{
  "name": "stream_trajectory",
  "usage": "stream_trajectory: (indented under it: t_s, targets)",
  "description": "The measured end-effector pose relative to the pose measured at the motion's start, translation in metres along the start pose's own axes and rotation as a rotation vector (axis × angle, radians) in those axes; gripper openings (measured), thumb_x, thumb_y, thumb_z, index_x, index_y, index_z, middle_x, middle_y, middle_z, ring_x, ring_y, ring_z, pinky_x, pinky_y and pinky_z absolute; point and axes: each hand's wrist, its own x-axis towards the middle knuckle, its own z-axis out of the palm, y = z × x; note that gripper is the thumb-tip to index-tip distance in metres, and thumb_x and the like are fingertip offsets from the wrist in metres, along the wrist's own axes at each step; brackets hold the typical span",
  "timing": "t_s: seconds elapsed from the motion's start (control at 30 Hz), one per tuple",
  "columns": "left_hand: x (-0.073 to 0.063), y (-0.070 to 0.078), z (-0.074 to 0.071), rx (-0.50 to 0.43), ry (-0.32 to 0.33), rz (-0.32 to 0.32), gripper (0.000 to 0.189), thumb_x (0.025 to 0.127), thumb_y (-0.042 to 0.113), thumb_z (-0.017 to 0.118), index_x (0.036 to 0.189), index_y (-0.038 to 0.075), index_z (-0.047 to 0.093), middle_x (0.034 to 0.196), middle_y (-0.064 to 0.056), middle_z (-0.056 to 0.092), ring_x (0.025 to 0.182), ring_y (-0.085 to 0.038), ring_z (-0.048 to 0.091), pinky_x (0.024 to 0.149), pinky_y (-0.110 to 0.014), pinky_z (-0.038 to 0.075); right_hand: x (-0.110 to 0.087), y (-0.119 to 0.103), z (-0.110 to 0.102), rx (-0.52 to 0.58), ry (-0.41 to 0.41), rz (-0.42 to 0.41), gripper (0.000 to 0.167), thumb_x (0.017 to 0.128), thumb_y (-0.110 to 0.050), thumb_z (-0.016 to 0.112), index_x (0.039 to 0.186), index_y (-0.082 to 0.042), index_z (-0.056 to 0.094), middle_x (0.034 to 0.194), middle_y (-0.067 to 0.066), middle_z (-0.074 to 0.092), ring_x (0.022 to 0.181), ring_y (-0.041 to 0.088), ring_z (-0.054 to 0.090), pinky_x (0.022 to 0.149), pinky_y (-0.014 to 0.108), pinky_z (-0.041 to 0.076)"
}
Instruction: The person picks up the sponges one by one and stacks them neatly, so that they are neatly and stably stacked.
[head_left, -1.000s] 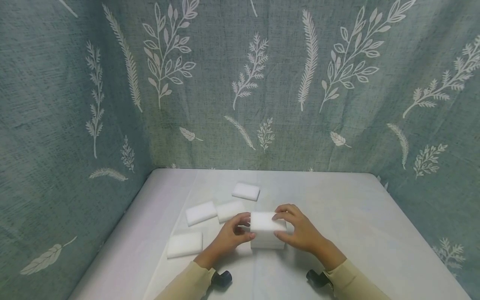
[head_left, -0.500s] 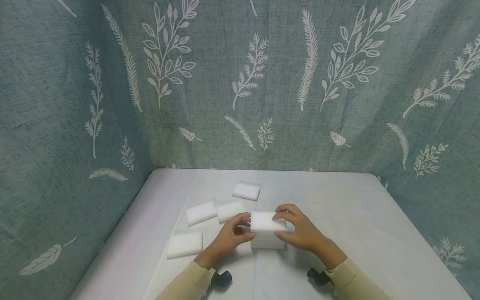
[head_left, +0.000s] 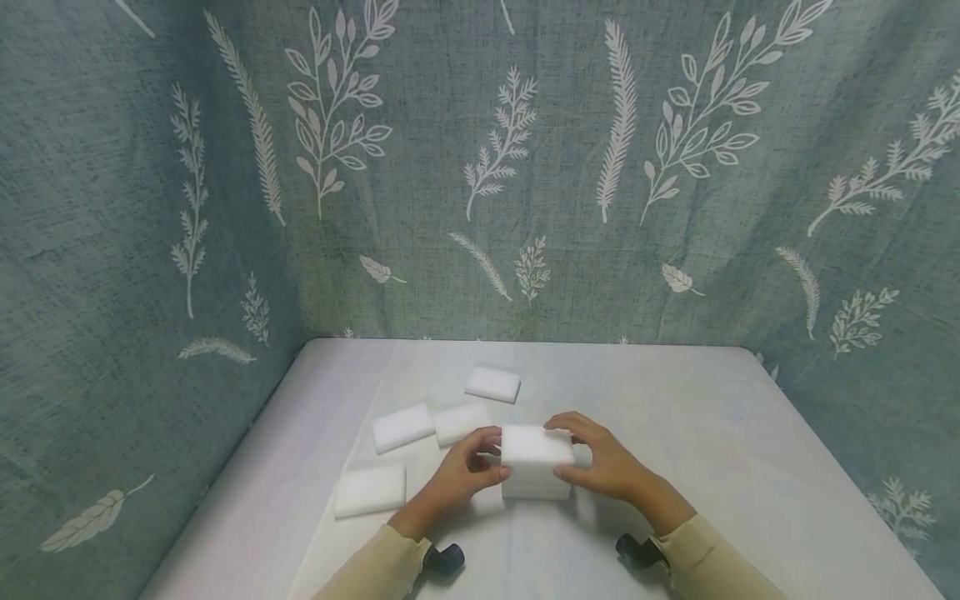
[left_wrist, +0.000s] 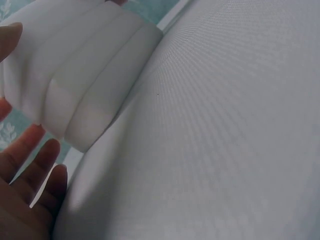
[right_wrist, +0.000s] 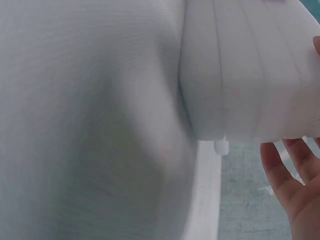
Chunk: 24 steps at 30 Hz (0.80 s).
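Note:
A stack of several white sponge blocks (head_left: pixel 536 479) stands on the table between both hands, its edges lined up and its layers visible in the left wrist view. My left hand (head_left: pixel 467 468) holds the stack's left end, thumb at the near corner and fingers curved towards the far side. At the right end, my right hand (head_left: pixel 609 462) spans the upper blocks, thumb on the near face, index finger at the far top edge. The right wrist view shows fingertips (right_wrist: pixel 270 155) of that hand against the stack's end.
Loose white sponge blocks lie left of and behind the stack: one near the left forearm (head_left: pixel 370 490), two side by side (head_left: pixel 402 427), and one farther back (head_left: pixel 492 383). Leaf-patterned green cloth (head_left: pixel 480 167) hangs behind the white table (head_left: pixel 712 433) and along its sides.
My right hand's fingers have slid from the top of the stack to its far edge, and its thumb has shifted slightly right. The left hand and loose blocks stay put.

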Motion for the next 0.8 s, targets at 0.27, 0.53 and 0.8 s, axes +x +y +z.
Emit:
stream_trajectory:
  t_s: [0.27, 0.53, 0.8]
  targets:
    - [0.008, -0.041, 0.003, 0.089, 0.031, -0.003, 0.072, 0.076, 0.020, 0.085, 0.138, 0.016, 0.049, 0.122, -0.003, 0.060, 0.113, -0.024, 0.054, 0.097, -0.046, 0.041, -0.003, 0.010, 0.005, 0.104, -0.055, 0.161, 0.081, 0.078, -0.035, 0.081, 0.146, -0.016, 0.041, 0.141, 0.011, 0.050, 0.121, 0.031, 0.052, 0.096, 0.052, 0.044]
    - [0.011, -0.043, 0.006, 0.310, -0.006, -0.010, 0.092, 0.065, 0.022, 0.090, 0.143, 0.021, 0.042, 0.119, 0.008, 0.060, 0.116, -0.015, 0.053, 0.106, -0.048, 0.034, 0.000, 0.011, 0.006, 0.108, -0.104, 0.172, 0.092, 0.072, -0.041, 0.083, 0.149, -0.020, 0.038, 0.145, 0.014, 0.046, 0.122, 0.031, 0.051, 0.097, 0.056, 0.041]
    - [0.012, -0.039, 0.007, 0.420, -0.002, -0.056, 0.092, 0.064, 0.018, 0.090, 0.143, 0.016, 0.042, 0.122, 0.004, 0.060, 0.121, -0.018, 0.052, 0.107, -0.045, 0.034, 0.000, 0.015, 0.012, 0.276, 0.036, 0.085, 0.079, 0.076, -0.021, 0.083, 0.143, -0.007, 0.043, 0.132, 0.011, 0.055, 0.122, 0.031, 0.050, 0.096, 0.054, 0.043]
